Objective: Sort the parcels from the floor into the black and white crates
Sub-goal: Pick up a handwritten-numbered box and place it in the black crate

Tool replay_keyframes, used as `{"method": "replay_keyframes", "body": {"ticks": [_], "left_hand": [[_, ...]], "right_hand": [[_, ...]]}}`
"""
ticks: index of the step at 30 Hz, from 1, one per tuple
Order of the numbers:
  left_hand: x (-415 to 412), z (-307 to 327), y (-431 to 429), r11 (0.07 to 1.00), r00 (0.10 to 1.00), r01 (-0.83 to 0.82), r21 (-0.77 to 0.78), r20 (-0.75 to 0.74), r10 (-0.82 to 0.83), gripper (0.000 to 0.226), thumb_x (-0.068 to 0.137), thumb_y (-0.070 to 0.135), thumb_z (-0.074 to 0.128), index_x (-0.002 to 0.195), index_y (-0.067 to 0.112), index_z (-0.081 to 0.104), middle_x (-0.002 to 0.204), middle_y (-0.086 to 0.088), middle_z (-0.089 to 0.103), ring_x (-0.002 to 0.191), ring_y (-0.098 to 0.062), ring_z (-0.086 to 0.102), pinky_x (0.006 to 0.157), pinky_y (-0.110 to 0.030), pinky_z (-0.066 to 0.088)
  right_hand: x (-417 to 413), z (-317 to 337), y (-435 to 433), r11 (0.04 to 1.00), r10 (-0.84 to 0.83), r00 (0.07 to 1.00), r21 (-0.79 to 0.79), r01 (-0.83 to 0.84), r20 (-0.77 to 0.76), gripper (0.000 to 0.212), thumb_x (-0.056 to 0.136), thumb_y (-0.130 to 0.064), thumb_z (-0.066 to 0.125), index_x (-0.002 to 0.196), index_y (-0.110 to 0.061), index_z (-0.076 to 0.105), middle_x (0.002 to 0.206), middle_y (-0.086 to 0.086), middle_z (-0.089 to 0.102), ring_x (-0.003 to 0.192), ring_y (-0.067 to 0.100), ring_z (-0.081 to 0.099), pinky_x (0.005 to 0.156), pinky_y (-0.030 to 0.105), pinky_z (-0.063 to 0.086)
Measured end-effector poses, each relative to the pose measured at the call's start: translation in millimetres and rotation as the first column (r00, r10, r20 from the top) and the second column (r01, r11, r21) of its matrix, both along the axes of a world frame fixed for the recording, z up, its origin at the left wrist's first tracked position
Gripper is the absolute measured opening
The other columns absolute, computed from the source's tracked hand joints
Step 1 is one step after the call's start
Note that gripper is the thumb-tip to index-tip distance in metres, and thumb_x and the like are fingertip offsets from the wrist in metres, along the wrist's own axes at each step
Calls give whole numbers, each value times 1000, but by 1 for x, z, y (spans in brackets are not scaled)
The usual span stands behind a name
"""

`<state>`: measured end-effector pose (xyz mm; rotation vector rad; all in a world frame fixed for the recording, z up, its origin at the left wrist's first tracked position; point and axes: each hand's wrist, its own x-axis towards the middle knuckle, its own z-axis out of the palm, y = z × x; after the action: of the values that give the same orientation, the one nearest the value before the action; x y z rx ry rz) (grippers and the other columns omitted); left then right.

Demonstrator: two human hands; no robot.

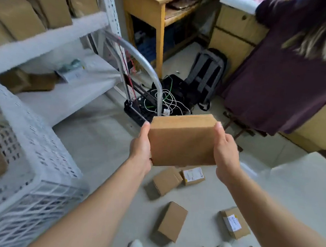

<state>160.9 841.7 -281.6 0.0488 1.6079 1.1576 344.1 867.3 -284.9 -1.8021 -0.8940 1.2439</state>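
On the pale floor (pixel 106 148) lie seven brown cardboard parcels (pixel 171 221); left hand (pixel 140 147) and right hand (pixel 225 156) grip an eighth plain brown cardboard box (pixel 182 141) right of one white perforated plastic crate (pixel 45 165).

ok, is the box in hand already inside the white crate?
No, both hands, left and right, hold the box in the air above the floor, off to the right of the white crate.

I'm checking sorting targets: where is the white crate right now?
In the head view the white crate sits at the lower left, below the white shelving, left of the left hand holding the parcel.
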Motion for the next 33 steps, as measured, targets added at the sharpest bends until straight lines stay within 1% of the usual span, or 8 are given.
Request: {"method": "replay_keyframes", "body": {"ticks": [6,11,13,17,21,24,26,33], "left_hand": [[-37,82,-49,975,981,191,110,-7,-192,25,76,26,48,53,21,41,50,4,50,64,-19,48,72,-39,42],[-44,128,-88,959,977,209,190,-4,-212,24,70,5,37,50,19,40,42,4,42,41,-14,40,54,-23,34],[-41,138,-107,948,977,212,238,-20,-213,26,69,0,32,56,14,50,46,3,48,38,-14,42,45,-16,33],[-28,156,-155,949,991,130,287,-79,-112,38,83,18,44,47,18,58,42,6,56,47,-12,47,53,-25,33],[-17,163,-206,964,992,112,240,-90,-93,41,86,51,51,70,15,60,69,-3,70,63,-19,62,56,-26,48],[-15,166,-243,969,994,68,239,-96,-46,46,86,49,53,101,7,65,100,-17,70,79,-28,64,66,-36,53],[-20,170,-268,968,994,0,249,-104,27,45,88,43,54,110,5,63,96,-15,69,80,-28,64,65,-35,53],[-82,191,-339,927,962,-198,317,-121,246,19,89,30,54,88,12,58,87,-12,62,84,-29,60,76,-41,49]], "right_hand": [[-24,79,-50,996,-70,993,-60,65,-90,79,67,-83,39,110,-18,54,105,-6,57,94,12,55,78,35,45],[-22,133,-90,998,-26,992,-53,20,-125,85,63,-86,38,111,-20,63,114,14,65,105,29,62,87,44,51],[-18,145,-108,998,-38,987,-59,30,-153,66,74,-81,41,93,-23,65,104,12,69,92,25,67,66,37,54],[-6,158,-152,998,2,966,-61,-18,-259,58,78,-75,47,96,-22,62,96,1,67,79,17,66,41,23,48],[-3,163,-198,998,66,968,14,-64,-240,67,80,-72,46,118,-18,56,111,4,64,95,25,65,68,40,58],[-9,167,-226,993,104,975,74,-91,-198,63,81,-69,47,117,-17,50,112,3,58,103,27,60,88,52,52],[-18,171,-240,987,139,974,101,-122,-179,57,82,-67,48,114,-19,48,110,3,56,104,27,58,91,53,50],[-94,189,-276,920,334,938,246,-304,-93,35,88,-55,51,98,-23,57,96,-3,59,91,17,59,80,39,52]]}}
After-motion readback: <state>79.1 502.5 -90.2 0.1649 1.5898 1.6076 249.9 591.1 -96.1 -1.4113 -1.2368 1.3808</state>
